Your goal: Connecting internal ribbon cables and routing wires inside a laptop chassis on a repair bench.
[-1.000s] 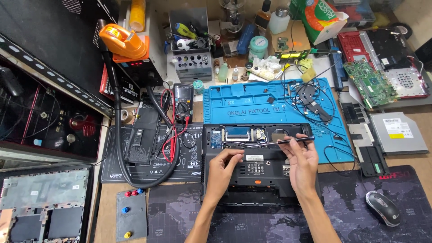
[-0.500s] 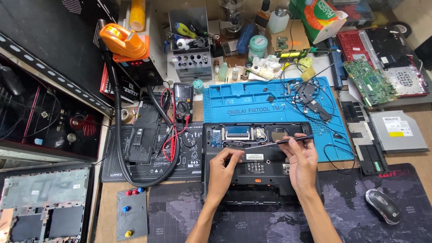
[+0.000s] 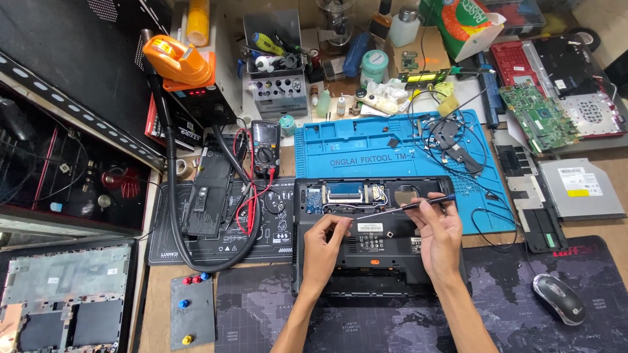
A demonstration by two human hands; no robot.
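An opened black laptop base (image 3: 373, 255) lies upside down in front of me, its upper bay uncovered and showing small boards and cables. My right hand (image 3: 439, 234) grips a thin screwdriver (image 3: 412, 206) with a blue and black handle; its shaft points left across the open bay. My left hand (image 3: 325, 243) rests on the laptop's left half, fingertips pinched together near the shaft's tip. Whether they hold a screw is too small to tell.
A blue repair mat (image 3: 392, 153) with loose cables lies behind the laptop. A multimeter (image 3: 265, 148), a black battery (image 3: 208, 189) and a hose sit left. A green circuit board (image 3: 540, 116), an optical drive (image 3: 581, 188) and a mouse (image 3: 559, 297) sit right.
The screwdriver has tilted slightly, its handle higher at the right. Both hands stay on the laptop in nearly the same spots.
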